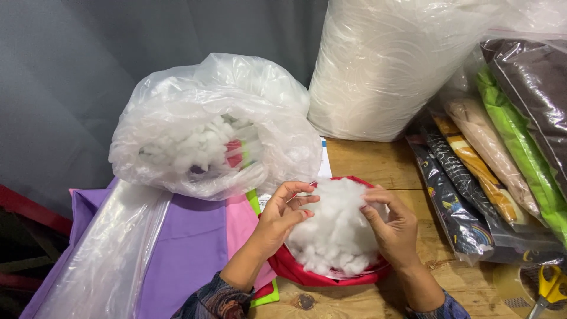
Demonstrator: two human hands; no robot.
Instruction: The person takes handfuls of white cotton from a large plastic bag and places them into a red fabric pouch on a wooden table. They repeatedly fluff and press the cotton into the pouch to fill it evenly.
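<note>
On the wooden table [378,162], your left hand [277,218] and right hand [394,227] pinch a mound of white stuffing [336,227] bulging from a red fabric cover [307,274], opening upward. Behind, an open plastic bag [207,124] holds more stuffing; packaged fabrics [490,171] crowd the right edge.

Both hands [339,221] pressing white stuffing [336,227] into red cover [307,274].

The scissors [550,289] at the lower right are cut off by the frame edge. White stuffing [338,227] hides most of the red cover [307,274] beneath it. Coloured items inside the clear bag [207,127] are too blurred to identify.
</note>
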